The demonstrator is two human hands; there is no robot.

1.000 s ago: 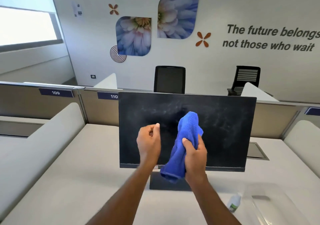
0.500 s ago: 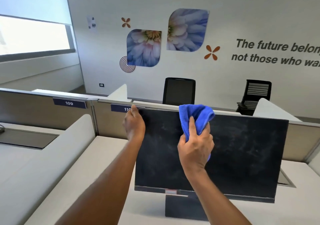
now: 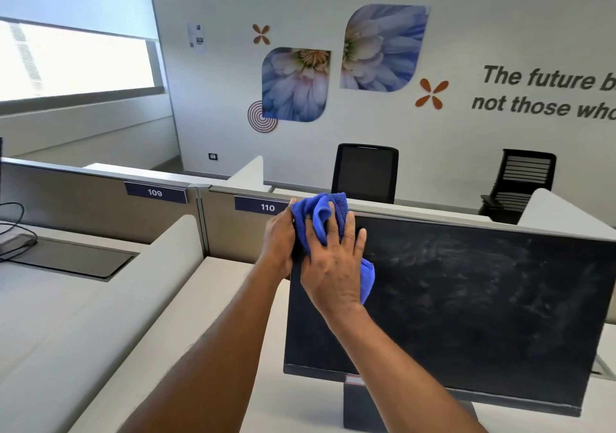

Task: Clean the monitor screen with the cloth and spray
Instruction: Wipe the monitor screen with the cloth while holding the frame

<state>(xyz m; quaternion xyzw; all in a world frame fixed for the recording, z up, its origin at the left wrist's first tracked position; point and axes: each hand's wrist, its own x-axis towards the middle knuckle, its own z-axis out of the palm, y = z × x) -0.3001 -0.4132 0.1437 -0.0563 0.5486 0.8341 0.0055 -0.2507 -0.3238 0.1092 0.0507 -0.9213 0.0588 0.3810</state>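
Observation:
A dark monitor (image 3: 466, 306) stands on its stand on the desk, its screen dull with smears. My right hand (image 3: 333, 266) presses a blue cloth (image 3: 320, 219) flat against the screen's top left corner, fingers spread over it. My left hand (image 3: 278, 242) grips the monitor's left edge just beside the cloth. The spray bottle is out of view.
Beige partitions labelled 109 (image 3: 155, 192) and 110 (image 3: 266, 206) run behind the desk (image 3: 213, 302). Two black office chairs (image 3: 365, 172) stand beyond them by the wall. Cables (image 3: 13, 229) lie on the neighbouring desk at the left.
My right hand moved the cloth up and left to the screen's top left corner. My left hand went from mid-air to holding the monitor's left edge. The view shifted left.

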